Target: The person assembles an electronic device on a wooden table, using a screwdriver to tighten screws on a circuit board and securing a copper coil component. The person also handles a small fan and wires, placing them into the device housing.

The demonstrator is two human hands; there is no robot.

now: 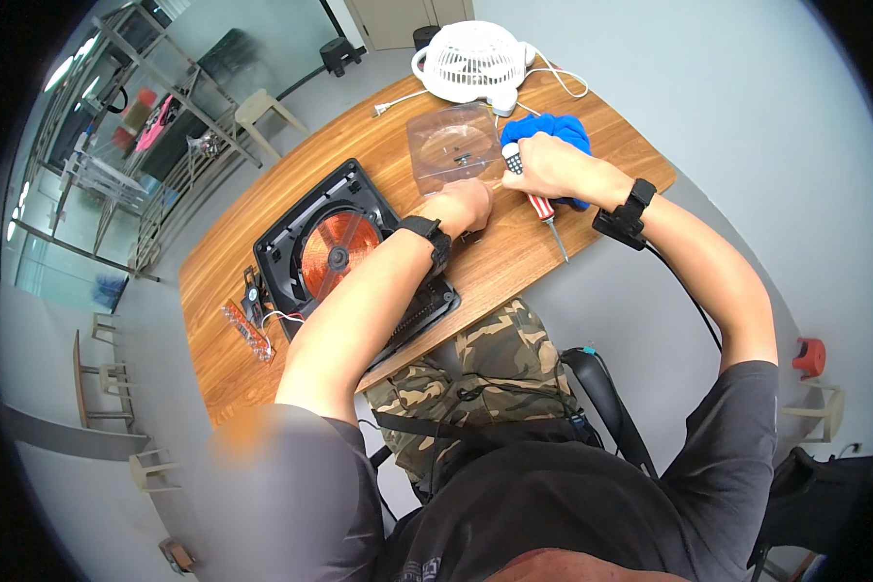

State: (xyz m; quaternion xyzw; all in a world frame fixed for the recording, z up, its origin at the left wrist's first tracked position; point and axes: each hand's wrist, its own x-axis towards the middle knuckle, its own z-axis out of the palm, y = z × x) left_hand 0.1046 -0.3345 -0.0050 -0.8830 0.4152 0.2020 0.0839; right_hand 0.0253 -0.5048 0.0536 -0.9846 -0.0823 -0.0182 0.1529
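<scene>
A screwdriver [542, 207] with a red-and-white striped handle and a dark, white-dotted butt passes under my right hand [545, 163]. The fingers of that hand are closed round the handle, and the shaft slants toward the table's near edge. Bunched blue cloth [565, 128] lies just behind and under this hand. My left hand [468, 203] is curled low over the table at the front of a clear plastic tray [425, 145], which holds small dark pieces. Its fingertips are mostly hidden. Beneath my left forearm sits an opened black appliance housing [286, 218] with a round copper coil [322, 254].
A white fan [475, 60] with its cord stands at the far end of the wooden table [238, 238]. Left of the housing lie an orange strip-like packet [247, 331] and a small black part [253, 294] near wires. A stool [264, 112] stands beyond the table.
</scene>
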